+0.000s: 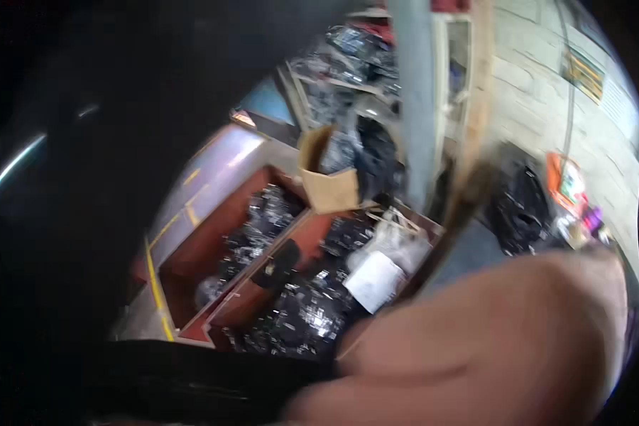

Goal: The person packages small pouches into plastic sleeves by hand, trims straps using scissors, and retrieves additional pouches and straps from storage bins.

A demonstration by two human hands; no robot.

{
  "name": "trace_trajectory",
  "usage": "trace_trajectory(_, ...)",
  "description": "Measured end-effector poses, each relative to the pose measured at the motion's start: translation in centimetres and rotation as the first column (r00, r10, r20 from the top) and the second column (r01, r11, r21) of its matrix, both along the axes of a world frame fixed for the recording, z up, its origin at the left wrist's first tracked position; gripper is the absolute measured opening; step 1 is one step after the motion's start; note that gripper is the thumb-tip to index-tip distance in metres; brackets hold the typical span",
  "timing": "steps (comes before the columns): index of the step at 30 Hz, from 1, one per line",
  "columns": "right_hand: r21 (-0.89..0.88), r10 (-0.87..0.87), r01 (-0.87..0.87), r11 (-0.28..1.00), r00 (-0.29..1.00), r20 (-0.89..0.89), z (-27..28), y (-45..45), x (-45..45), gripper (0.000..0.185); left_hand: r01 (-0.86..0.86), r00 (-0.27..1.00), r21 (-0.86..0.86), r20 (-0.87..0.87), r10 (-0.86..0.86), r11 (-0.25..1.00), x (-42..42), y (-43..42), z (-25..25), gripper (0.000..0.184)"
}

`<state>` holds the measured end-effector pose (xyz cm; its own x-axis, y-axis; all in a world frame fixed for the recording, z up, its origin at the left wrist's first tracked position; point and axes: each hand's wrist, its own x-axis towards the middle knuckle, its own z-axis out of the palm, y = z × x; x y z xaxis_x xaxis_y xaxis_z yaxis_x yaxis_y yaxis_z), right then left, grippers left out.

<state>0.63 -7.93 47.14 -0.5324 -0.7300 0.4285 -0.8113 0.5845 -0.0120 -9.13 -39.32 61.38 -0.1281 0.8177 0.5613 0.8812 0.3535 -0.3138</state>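
My right hand (468,348) looms very large and blurred at the lower right, close to the camera. Its fingers look bent and pressed together, pointing left, where they meet a dark band-like black thing (213,376) along the bottom. What that black thing is, I cannot make out. Another black mass (106,177) fills the left side right in front of the lens and hides much of the scene. My left hand does not show.
Beyond the hand stand two reddish-brown open bins (192,277) holding shiny black plastic-wrapped items (298,312) and a white sheet (374,282). Behind are a cardboard box (330,188), a loaded shelf (334,86), a grey post (413,92) and a block wall (525,85). Black bags (520,206) hang at right.
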Motion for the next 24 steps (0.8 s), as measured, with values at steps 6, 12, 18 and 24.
trace_trajectory(6,0.014,-0.097,0.097,0.995,0.995,0.007,-0.5,3.7,3.1,0.049,0.036,0.998,0.015,0.058,-0.036,0.999,0.6,4.2,0.1,0.047)
trace_trajectory(12,0.067,-0.168,0.165,0.984,0.985,0.042,-0.1,5.3,5.4,0.054,-0.104,0.991,0.042,0.092,0.1,0.994,-2.4,4.6,-4.3,0.043)
trace_trajectory(18,0.078,-0.264,0.26,0.962,0.964,0.041,0.2,6.3,8.6,0.06,-0.248,0.962,-0.088,0.098,0.257,0.965,-4.1,5.0,-7.7,0.028)
trace_trajectory(24,0.1,-0.387,0.383,0.919,0.922,0.03,-0.3,7.9,13.2,0.065,0.05,0.911,-0.25,0.408,0.059,0.967,-3.0,12.2,-14.6,0.01)
